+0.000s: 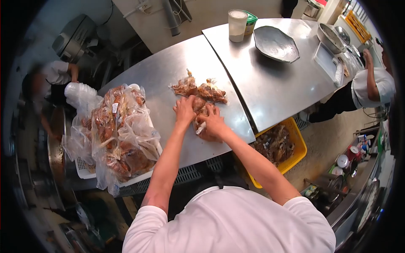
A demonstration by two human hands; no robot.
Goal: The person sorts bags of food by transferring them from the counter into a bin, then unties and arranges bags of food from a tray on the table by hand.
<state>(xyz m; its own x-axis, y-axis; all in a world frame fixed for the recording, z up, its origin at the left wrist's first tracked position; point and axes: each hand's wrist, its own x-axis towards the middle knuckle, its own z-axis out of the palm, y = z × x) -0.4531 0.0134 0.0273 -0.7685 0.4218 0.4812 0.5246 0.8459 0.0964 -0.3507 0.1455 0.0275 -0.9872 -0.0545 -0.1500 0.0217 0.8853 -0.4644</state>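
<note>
On the steel table (168,59) lie several bagged portions of reddish-brown meat. My left hand (184,110) has its curved fingers on the left side of the nearest portion (200,110). From the right, my right hand (212,122) grips the same portion, with clear plastic showing beside its fingers. Touching it at the far side are two more bagged portions, one at the upper left (184,86) and one at the upper right (213,92). To the left, a white crate (152,126) holds a heap of bagged meat (110,122) in clear plastic.
A yellow crate (300,141) with dark meat stands below the table's right side. Beyond the table gap are a grey tray (276,43), a white-filled container (237,26) and a green-lidded tub (250,22). One person (373,86) stands right, another (55,76) left.
</note>
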